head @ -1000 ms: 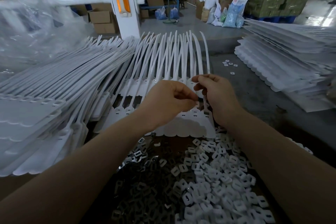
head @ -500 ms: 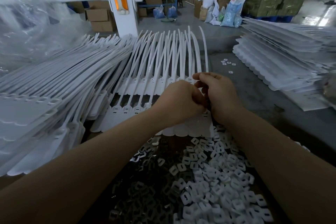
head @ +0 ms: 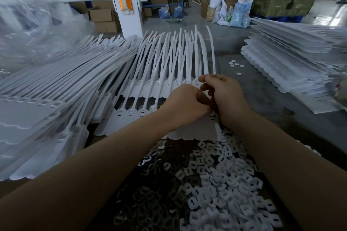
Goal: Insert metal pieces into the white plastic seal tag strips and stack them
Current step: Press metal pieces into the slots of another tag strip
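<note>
nearest, loose white plastic pieces [head: 223,185] beside dark metal pieces [head: 150,199] on the worktop [head: 281,103]. beyond, left hand [head: 185,106] and right hand [head: 228,97], fingers curled, meet over the front seal tag strip [head: 199,129]; what they pinch cannot be told. stacked strips [head: 56,88] lie left.

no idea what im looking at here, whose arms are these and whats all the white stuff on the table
There is no machine: a camera worn on a person's head looks down at their own bare arms. The left hand and right hand meet over a sheet of white seal tag strips; what their curled fingers pinch is hidden. More strips are piled at left and stacked at right. Nearest the camera lie dark metal pieces and small white plastic pieces.
</note>
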Available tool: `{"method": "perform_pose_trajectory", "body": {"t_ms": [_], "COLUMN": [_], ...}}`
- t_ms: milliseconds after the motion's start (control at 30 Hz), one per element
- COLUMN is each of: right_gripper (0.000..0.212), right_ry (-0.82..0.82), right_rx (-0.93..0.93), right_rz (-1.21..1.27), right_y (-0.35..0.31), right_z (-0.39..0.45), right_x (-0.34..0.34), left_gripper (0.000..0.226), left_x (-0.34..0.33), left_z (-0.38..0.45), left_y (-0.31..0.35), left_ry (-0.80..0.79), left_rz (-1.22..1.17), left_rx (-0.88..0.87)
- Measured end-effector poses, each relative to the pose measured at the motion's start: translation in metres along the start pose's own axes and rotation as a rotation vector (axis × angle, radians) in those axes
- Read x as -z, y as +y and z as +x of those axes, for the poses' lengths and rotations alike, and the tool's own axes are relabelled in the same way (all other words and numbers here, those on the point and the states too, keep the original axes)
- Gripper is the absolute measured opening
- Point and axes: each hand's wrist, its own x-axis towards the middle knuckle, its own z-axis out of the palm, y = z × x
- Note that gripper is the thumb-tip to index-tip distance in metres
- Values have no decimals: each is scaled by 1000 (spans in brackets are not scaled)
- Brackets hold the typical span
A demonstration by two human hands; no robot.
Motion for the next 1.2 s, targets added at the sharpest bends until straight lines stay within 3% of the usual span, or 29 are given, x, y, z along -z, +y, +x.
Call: {"method": "perform_pose_trajectory", "body": {"t_ms": [300, 533, 933, 1067, 1200], "right_gripper": [24, 24, 25, 26, 24], "right_ry": [6, 6, 4, 4, 15], "right_rx": [5, 0, -8, -21, -11], "right_rz": [-45, -37, -54, -38, -65], "right_y": [1, 1, -3, -2, -2], "right_z": [0, 0, 0, 0, 1], "right_x": [0, -2, 0, 0, 0], "left_gripper": [14, 12, 21, 29, 42], "left_x": [3, 2, 2, 3, 12], "left_z": [0, -1, -12, -19, -29], "left_y": [0, 1, -6, -12, -21], "left_ry": [-18, -8, -30, -53, -104], "left_rz": [-128, -4, 316, 554, 746], "left_rx": [80, 46, -324, -491, -505]}}
